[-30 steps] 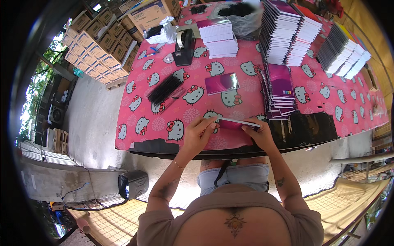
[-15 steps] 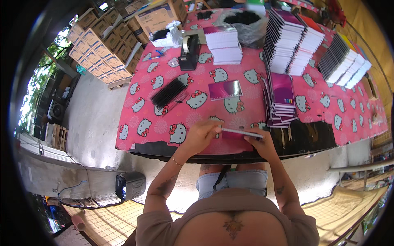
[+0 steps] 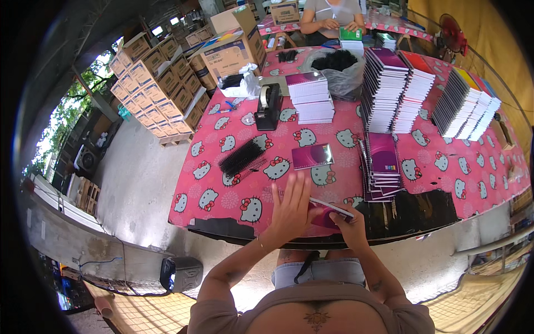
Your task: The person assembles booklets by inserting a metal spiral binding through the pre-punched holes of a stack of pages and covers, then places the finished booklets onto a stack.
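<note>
At the near edge of the table, my right hand [image 3: 350, 224] grips a small purple-covered notebook [image 3: 324, 219] by its right end, holding it tilted with a pale page edge upward. My left hand [image 3: 290, 210] is at the notebook's left end, fingers stretched out and flat; whether its palm touches the notebook is hard to make out. Just beyond lies another purple notebook [image 3: 312, 156], with a row of holes along one edge. A bundle of black binding coils [image 3: 243, 157] rests to the left. Right of my hands is a fanned pile of purple notebooks [image 3: 384, 161].
Tall notebook stacks [image 3: 384, 92] and further spiral notebooks [image 3: 459, 106] stand on the right. Behind are a shorter notebook stack [image 3: 311, 100], a black tape dispenser [image 3: 268, 108] and a bag of black coils [image 3: 336, 67]. Cartons [image 3: 231, 55] stand far left. A person [image 3: 334, 16] works opposite.
My left hand has gone from pinching the notebook's left end to fingers held flat and extended. My right hand keeps its grip. The view has tilted up, showing the person opposite.
</note>
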Demonstrator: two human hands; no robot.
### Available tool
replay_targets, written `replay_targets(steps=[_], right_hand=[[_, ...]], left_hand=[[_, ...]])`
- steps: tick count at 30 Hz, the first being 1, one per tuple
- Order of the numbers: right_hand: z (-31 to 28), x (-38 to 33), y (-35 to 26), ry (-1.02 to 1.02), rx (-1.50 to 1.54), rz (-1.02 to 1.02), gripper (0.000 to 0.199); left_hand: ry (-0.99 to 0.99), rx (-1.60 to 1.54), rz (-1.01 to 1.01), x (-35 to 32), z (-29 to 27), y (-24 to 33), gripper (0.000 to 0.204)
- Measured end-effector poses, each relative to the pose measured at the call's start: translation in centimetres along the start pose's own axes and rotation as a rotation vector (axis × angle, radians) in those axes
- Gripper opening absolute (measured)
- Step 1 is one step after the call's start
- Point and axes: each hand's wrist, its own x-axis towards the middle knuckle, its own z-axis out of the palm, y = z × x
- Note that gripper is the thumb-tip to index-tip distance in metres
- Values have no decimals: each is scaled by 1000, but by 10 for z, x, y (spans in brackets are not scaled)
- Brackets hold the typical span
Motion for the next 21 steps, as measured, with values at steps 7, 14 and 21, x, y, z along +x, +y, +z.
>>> replay_targets(steps=[7,14,21], right_hand=[[-1,-4,-7,12,82,32,22],[-15,-2,-3,-88,-69,-21,21],[-16,-2,-10,-85,-122,-56,20]], left_hand=[[35,-48,90,-27,17,2,58],[-136,-509,199,18,-16,-41,19],[-190,-681,169,20,-17,-45,21]])
